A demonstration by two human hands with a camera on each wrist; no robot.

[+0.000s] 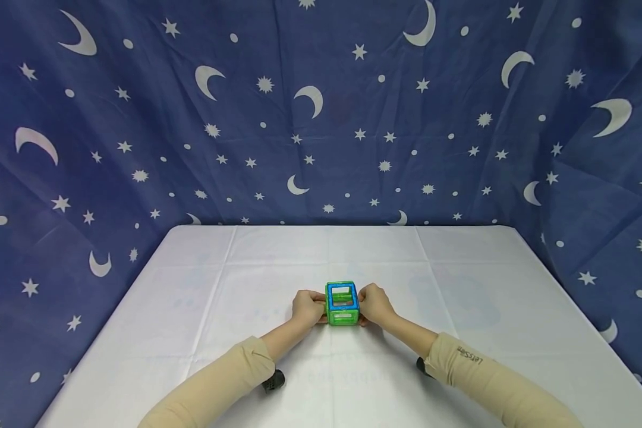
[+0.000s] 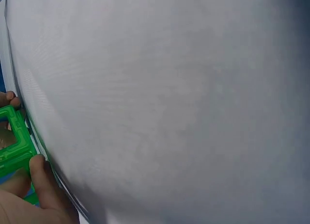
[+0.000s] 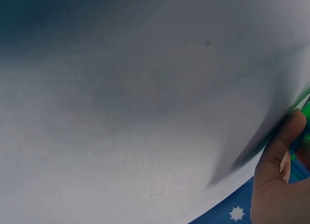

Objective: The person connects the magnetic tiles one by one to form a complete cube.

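Observation:
A small cube of square-framed magnetic tiles (image 1: 344,321) sits at the middle of the white table, with green sides and a blue tile (image 1: 342,307) on top. From its left side my left hand (image 1: 307,307) grips it, and my right hand (image 1: 375,304) holds the opposite side. In the left wrist view, the thumb and fingers of the left hand (image 2: 43,200) lie against a green tile frame (image 2: 18,156). Only the edge of the cube shows in the right wrist view, beside the right hand (image 3: 273,180). The fingers behind the tiles are partly hidden.
A white cloth covers the table (image 1: 257,255). Behind it and along both sides hangs a blue curtain (image 1: 331,166) with moons and stars. Black devices (image 1: 274,381) show beneath both beige-sleeved forearms.

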